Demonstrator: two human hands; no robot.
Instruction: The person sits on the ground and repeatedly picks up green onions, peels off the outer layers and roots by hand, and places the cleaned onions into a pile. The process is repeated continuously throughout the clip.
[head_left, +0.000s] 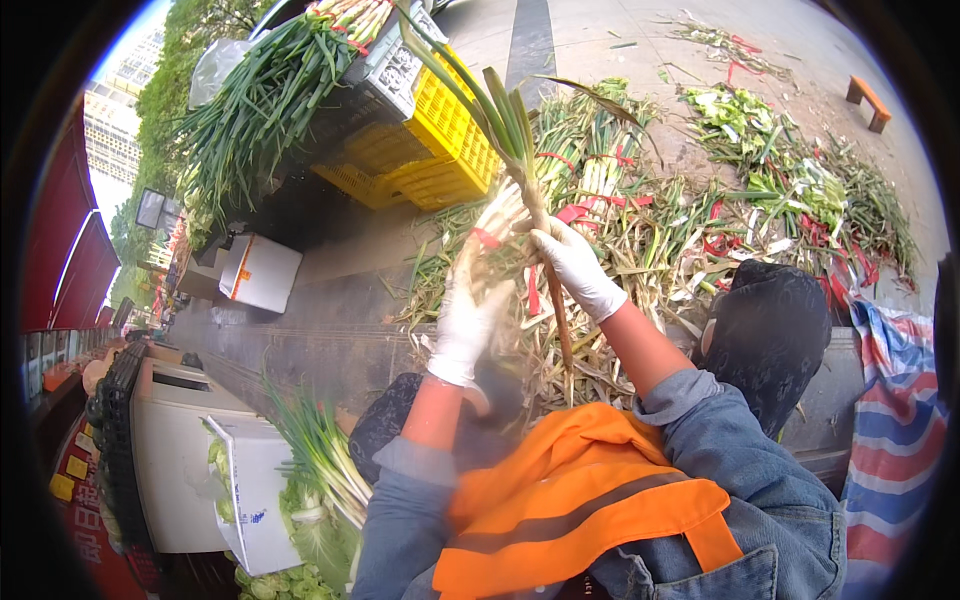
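My right hand (574, 264), in a white glove, grips a long green onion stalk (534, 196). Its green leaves point up and away, and its brownish lower end (559, 322) hangs down before my orange apron (577, 487). To the left, my white-gloved left hand (466, 322) is motion-blurred. Its thumb stands apart from the fingers, and I see nothing clearly held there. Just beyond its fingertips lies a pale-stemmed green onion bundle (504, 208) with red tape; whether they touch is unclear. Trimmed leaves and husks (660, 255) cover the ground below.
A yellow plastic crate (454, 142) stands ahead left, with green onion bundles (277, 105) above it. White foam boxes (261, 271) sit at the left, one beside lettuce (322, 532). An orange stool (870, 103) is far right, and a striped tarp (896, 420) lies near right.
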